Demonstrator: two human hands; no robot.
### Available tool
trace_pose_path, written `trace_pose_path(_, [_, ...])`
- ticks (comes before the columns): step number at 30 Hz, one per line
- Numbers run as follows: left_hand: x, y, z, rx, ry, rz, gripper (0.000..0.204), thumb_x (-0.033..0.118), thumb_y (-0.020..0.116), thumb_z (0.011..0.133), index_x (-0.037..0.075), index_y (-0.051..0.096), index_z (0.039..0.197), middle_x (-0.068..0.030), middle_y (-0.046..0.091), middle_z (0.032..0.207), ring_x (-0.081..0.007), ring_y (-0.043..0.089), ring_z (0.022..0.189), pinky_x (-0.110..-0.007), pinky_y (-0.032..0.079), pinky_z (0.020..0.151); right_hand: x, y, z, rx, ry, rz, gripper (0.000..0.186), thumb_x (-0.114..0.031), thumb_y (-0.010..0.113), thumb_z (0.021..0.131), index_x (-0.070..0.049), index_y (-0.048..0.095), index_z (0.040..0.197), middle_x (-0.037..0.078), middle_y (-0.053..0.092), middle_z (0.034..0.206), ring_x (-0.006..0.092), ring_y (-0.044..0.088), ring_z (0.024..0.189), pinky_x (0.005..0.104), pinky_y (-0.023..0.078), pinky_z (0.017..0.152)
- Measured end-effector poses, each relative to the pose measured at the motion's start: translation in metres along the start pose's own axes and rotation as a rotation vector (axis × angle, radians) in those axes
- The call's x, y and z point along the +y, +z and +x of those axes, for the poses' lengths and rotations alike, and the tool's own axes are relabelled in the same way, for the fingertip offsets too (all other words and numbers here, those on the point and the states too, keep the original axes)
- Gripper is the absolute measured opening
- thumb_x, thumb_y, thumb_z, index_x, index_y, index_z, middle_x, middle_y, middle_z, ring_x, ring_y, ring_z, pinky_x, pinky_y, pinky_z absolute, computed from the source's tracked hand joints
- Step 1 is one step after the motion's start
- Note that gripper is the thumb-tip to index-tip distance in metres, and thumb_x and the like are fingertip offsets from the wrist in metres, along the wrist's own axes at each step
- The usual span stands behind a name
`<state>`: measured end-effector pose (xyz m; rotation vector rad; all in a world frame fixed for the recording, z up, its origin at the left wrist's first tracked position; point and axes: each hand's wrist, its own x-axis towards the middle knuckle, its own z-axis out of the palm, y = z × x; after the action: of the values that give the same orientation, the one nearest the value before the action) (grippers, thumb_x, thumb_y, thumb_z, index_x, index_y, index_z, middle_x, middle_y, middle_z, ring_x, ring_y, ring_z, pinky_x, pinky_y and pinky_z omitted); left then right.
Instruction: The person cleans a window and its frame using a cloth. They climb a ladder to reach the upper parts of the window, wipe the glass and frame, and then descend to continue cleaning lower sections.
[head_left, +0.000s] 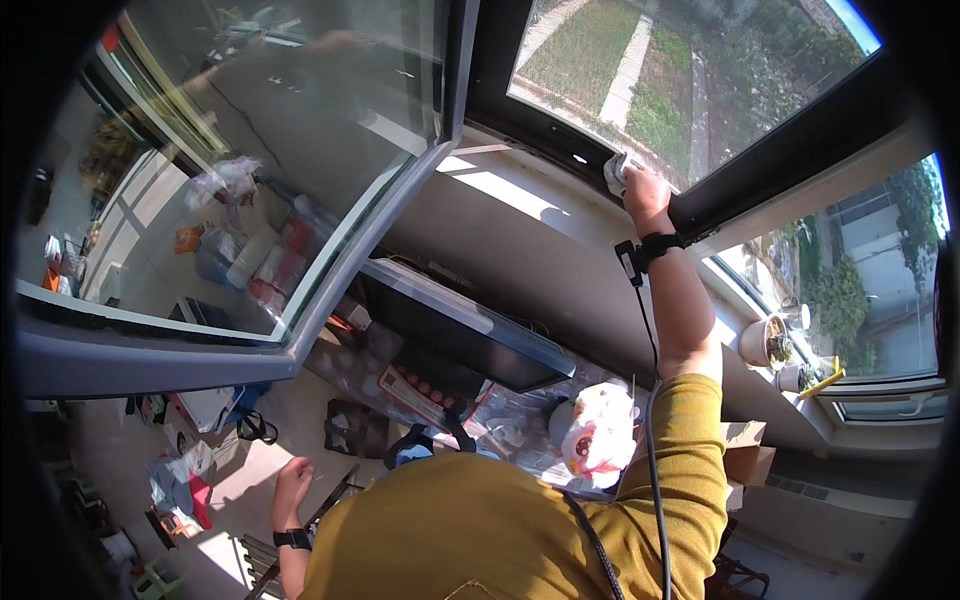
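Note:
My right hand (648, 192) reaches far forward, its fingers closed on a crumpled white cloth (616, 174). The cloth presses against the lower part of the dark window frame (570, 140), by the corner of the glass pane (655, 75). Grass and paving show through that pane. A black strap with a small device and a cable sits on my right wrist. My left hand (293, 484) hangs low at the left, loosely curled, with nothing visible in it and touching nothing that I can see.
An open window sash (300, 340) swings into the room at the left, its glass full of reflections. Below the sill stands a monitor (470, 335). Close to my body lie a white and pink plush-like bundle (598, 430) and a cardboard box (748, 455). Flowerpots (765, 342) line the right sill.

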<state>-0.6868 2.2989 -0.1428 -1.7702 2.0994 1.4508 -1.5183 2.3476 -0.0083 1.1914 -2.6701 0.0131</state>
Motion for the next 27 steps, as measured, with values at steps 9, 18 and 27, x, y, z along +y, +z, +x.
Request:
trace_pose_path(9, [0.012,-0.004,-0.020,0.056,-0.215,-0.206,0.026,0.007,0.057,0.085,-0.004,0.058,0.108,-0.0122,0.066,0.090,-0.0169,0.063,0.082,-0.028,0.050,0.074,-0.215,0.015,0.124,0.473,-0.480,-0.030,0.018,-0.012,0.057,0.075,-0.018,0.065,0.089,0.005,0.052,0.099,0.0258,0.053,0.091,0.0378,0.047,0.076])
trace_pose_path(18, [0.011,0.000,-0.050,0.026,-0.371,-0.298,0.027,0.006,0.057,0.084,-0.005,0.057,0.109,-0.0100,0.064,0.084,-0.0163,0.060,0.076,-0.028,0.049,0.071,-0.194,0.068,0.128,0.404,-0.499,-0.328,0.023,-0.011,0.057,0.074,-0.011,0.064,0.096,0.003,0.053,0.103,0.0238,0.051,0.100,0.0344,0.045,0.081])
trace_pose_path(27, [0.006,0.006,0.011,-0.013,-0.263,-0.287,0.023,0.007,0.056,0.085,-0.004,0.058,0.105,-0.0081,0.064,0.084,-0.0144,0.060,0.075,-0.027,0.049,0.070,-0.043,0.059,0.034,0.247,-0.311,-0.443,0.012,-0.013,0.060,0.071,-0.014,0.067,0.080,0.002,0.053,0.104,0.0250,0.049,0.102,0.0339,0.045,0.077])
